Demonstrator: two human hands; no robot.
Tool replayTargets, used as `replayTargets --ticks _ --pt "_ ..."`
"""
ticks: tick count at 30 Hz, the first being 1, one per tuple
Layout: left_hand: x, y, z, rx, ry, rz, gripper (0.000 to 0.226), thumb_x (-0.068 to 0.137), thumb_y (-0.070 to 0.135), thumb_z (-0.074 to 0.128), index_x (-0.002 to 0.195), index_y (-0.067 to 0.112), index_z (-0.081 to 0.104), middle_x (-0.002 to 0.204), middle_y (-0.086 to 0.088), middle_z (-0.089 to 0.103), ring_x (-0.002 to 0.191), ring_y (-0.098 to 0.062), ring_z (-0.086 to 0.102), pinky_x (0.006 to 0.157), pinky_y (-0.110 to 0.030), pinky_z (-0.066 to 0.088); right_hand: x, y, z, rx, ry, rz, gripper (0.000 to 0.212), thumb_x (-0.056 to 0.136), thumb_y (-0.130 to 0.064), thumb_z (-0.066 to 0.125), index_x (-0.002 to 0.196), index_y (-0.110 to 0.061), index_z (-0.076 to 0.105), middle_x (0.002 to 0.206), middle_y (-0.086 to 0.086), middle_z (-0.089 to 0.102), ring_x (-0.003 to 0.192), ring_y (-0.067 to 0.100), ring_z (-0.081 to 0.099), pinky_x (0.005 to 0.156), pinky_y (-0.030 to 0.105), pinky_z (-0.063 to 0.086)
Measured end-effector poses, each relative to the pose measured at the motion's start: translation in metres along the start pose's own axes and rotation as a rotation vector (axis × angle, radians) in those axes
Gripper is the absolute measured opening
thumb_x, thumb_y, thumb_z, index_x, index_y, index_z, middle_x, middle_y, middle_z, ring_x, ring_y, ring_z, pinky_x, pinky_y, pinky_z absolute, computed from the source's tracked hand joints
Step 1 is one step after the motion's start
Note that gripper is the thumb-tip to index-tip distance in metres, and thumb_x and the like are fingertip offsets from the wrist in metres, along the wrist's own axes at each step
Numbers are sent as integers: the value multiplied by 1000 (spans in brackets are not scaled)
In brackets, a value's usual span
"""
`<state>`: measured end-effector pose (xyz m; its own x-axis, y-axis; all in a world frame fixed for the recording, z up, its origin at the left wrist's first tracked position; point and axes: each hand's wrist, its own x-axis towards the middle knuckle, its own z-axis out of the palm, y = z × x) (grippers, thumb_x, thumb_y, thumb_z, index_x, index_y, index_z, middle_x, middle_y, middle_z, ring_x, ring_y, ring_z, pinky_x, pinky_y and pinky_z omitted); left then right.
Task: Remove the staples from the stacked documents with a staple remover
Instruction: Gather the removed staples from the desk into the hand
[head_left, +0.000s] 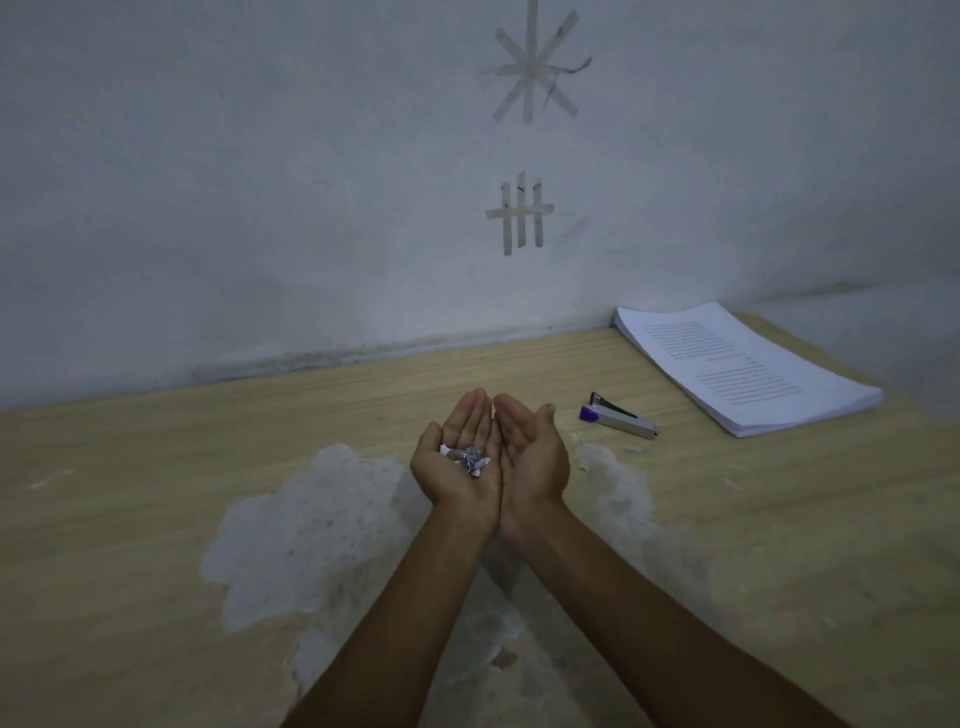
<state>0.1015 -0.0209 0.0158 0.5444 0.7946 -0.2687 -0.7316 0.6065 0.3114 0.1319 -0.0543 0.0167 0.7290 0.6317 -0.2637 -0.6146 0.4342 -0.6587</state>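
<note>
Worn wooden desk (156, 467) by a pale wall. Left hand (457, 467) and right hand (530, 457) are cupped palm-up, edges touching, nothing pinched. Left palm cradles bent silver staples (467, 457): light, prickly, spill-prone I'd guess, so stay cupped. Silver purple-tipped staple remover (618, 420) lies nearby, white printed document stack (743, 369) far right.

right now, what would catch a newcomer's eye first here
The two cupped hands at the centre: the left hand carries a small heap of staples and paper scraps, the right hand lies empty against it. Right of them on the table lie a purple-tipped staple remover and a paper stack; tape strips mark the wall above.
</note>
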Motion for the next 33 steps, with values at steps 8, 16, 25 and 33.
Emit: replayTargets --ticks 8,16,25,33 --pt "-15 -30 12 158 -185 -176 47 101 30 25 115 0 59 123 -9 62 114 -17 55 86 -25 45 -8 -24 -28 191 127 -97 63 103 -44 21 115 1 63 121 14 64 115 21 57 95 28 43" --pt "-19 -51 5 82 -196 -253 46 103 28 25 109 -3 59 108 -14 67 111 -24 59 100 -33 42 -12 -34 -49 137 185 -191 58 103 -41 27 108 0 67 115 13 68 114 21 61 106 35 43" --pt "-14 -59 -10 85 -132 -272 59 99 27 29 80 -6 74 92 -19 72 80 -23 72 76 -33 56 -12 -24 -57 110 183 -223 56 104 -39 27 94 -4 70 100 10 72 102 19 66 93 29 50" --pt "-28 -76 -7 85 -127 -321 56 99 25 29 82 -8 72 92 -19 72 82 -24 71 89 -33 52 -26 -37 -73 132 209 -265 57 103 -41 26 96 -4 69 105 12 71 109 21 64 100 33 47"
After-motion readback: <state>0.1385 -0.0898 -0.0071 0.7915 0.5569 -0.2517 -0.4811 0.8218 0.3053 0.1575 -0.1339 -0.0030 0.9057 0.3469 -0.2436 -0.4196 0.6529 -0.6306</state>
